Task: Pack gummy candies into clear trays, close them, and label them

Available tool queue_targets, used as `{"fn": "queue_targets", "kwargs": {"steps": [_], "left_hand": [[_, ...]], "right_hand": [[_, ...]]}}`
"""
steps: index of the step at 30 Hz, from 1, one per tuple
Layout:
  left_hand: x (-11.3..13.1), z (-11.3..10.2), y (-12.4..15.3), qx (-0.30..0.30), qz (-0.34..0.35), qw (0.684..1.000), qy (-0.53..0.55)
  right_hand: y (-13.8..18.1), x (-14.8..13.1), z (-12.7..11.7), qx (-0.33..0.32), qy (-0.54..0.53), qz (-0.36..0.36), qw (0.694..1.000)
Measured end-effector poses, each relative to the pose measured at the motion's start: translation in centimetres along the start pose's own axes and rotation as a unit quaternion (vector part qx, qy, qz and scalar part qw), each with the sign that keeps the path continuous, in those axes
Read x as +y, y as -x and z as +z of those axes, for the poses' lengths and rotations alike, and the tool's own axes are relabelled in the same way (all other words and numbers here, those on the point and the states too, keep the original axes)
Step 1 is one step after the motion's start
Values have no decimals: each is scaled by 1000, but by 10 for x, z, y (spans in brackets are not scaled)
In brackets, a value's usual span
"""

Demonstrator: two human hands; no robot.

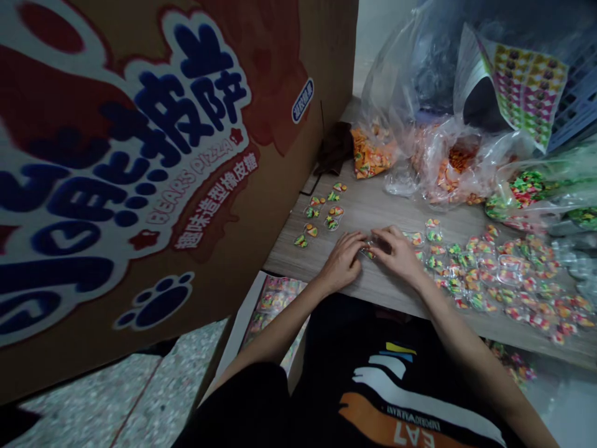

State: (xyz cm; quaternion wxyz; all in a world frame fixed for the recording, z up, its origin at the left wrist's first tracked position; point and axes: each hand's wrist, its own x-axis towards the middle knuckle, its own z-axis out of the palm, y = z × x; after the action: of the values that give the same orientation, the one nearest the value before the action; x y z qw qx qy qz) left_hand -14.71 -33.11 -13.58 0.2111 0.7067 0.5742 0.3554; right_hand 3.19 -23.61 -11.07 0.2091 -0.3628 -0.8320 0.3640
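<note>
Near the table's front edge, my left hand [345, 256] and my right hand [396, 252] meet fingertip to fingertip. Between them is a small clear plastic blister tray [368, 250] with colourful little pieces in it, mostly covered by my fingers. Both hands are closed on its sides. Left of my hands lie loose colourful pieces in small groups [311, 208], some in green star shapes. A clear tray with pieces [334, 218] is among them. On the right, many filled clear trays [485, 264] spread across the table, some overlapping.
A large printed cardboard box [280, 174] walls off the left side. At the back stand open plastic bags of orange pieces [370, 152], more orange pieces [454, 168] and red-green pieces [529, 190]. A blue crate [581, 93] is behind. An open carton [275, 302] sits below the table edge.
</note>
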Motion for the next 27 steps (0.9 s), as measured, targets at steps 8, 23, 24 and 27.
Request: {"fn": "queue_targets", "kwargs": {"steps": [8, 23, 24, 27], "left_hand": [[32, 0, -8, 122, -219, 919, 304], [40, -9, -8, 116, -320, 773, 536], [43, -10, -9, 120, -308, 778, 534], [49, -11, -12, 135, -262, 811, 506]], "right_hand": [[16, -15, 5, 5, -169, 44, 985], [22, -27, 13, 22, -343, 119, 932], [23, -28, 14, 22, -409, 154, 899], [25, -29, 15, 12, -550, 212, 808]]}}
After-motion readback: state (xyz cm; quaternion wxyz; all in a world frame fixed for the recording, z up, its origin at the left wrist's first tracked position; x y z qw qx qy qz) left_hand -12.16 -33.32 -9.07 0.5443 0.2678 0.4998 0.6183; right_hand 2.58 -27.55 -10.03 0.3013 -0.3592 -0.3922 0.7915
